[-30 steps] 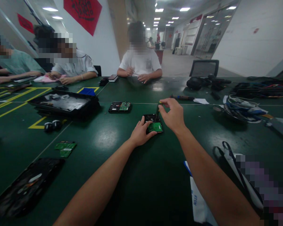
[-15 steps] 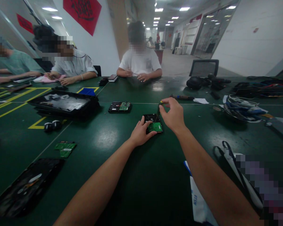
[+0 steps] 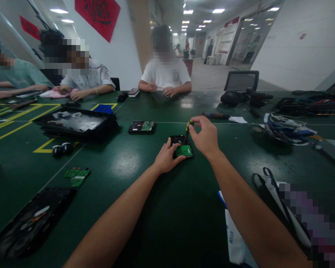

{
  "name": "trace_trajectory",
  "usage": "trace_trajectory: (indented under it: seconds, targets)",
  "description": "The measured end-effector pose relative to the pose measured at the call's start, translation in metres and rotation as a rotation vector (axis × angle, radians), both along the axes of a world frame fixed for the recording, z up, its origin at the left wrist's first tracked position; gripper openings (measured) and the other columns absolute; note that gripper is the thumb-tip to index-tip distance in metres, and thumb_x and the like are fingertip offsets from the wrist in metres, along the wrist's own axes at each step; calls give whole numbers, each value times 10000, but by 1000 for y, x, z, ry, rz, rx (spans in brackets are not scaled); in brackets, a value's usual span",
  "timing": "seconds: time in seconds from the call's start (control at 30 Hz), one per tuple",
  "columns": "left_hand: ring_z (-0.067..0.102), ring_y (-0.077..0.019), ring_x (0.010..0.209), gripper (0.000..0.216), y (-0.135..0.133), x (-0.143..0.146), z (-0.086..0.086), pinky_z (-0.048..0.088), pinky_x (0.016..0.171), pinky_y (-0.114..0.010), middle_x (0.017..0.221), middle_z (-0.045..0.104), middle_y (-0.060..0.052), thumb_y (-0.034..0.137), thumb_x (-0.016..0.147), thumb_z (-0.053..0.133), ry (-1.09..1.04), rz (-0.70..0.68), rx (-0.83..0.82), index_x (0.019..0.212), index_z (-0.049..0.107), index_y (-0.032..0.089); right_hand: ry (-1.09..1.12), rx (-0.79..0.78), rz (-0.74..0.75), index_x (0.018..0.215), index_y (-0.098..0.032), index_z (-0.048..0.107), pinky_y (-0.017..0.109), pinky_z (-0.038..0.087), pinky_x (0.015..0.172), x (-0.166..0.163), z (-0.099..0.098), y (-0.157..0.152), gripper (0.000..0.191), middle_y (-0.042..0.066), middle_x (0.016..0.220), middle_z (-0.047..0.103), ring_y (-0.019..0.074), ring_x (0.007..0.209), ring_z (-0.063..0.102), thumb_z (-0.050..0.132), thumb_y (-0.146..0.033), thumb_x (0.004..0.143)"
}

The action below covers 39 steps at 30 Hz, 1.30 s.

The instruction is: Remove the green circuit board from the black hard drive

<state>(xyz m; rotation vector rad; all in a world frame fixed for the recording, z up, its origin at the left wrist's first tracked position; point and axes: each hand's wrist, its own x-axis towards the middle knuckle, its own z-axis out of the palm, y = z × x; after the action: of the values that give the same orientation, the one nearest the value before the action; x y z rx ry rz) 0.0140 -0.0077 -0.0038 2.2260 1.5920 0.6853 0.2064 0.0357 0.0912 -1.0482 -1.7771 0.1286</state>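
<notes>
A hard drive (image 3: pixel 184 150) with a green circuit board lies flat on the table in front of me. My left hand (image 3: pixel 168 157) grips it from the left, thumb along the near edge and fingers over the far left side. My right hand (image 3: pixel 205 134) pinches the handle of a yellow and black screwdriver (image 3: pixel 188 128), whose shaft slants down to the drive. Whether the tip sits in a screw is too small to tell. Beyond my left hand lies another hard drive (image 3: pixel 142 127) with its board facing up.
Black trays (image 3: pixel 78 123) are stacked at left, near a loose green circuit board (image 3: pixel 78 176) and a larger bare drive body (image 3: pixel 33 221). A cable bundle (image 3: pixel 289 128) lies right; behind my right hand is another screwdriver (image 3: pixel 216 115). People sit across the table.
The screwdriver handle has turned in my right fingers and leans a little further left, showing more yellow. My left hand and the hard drive keep their place.
</notes>
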Motion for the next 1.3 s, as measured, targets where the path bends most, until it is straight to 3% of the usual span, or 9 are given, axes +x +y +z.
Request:
trace_trajectory:
  seconds: [0.53,0.77,1.07,1.3]
  targets:
    - [277,-402,1559,711,0,0,0,336,1220,-543,1715,198,-186,654,902,644,-1,-3,-1,1474,531,247,-6,12,18,1078,-237,643,465,548,960,-1,1,-1,157,87,1083,696,260,1019,665,614,-267,927]
    - [286,-397,1557,709,-1,0,1,338,1221,-542,1713,211,-176,650,903,646,11,-2,0,1479,527,253,-31,30,-15,1113,-222,650,458,550,951,-1,1,-2,231,110,1127,651,264,1042,649,613,-194,887]
    - [271,-403,1561,706,0,0,0,348,1214,-541,1716,201,-181,646,902,652,9,3,-8,1476,529,253,-16,21,37,1113,-240,653,471,544,960,-1,-2,1,192,88,1122,703,268,1046,669,605,-248,927]
    - [285,-403,1556,705,0,0,1,348,1216,-535,1714,205,-182,647,908,643,5,-8,4,1478,530,249,-18,40,-18,1080,-224,639,456,552,939,0,-2,1,198,107,1111,679,272,1062,652,641,-215,882]
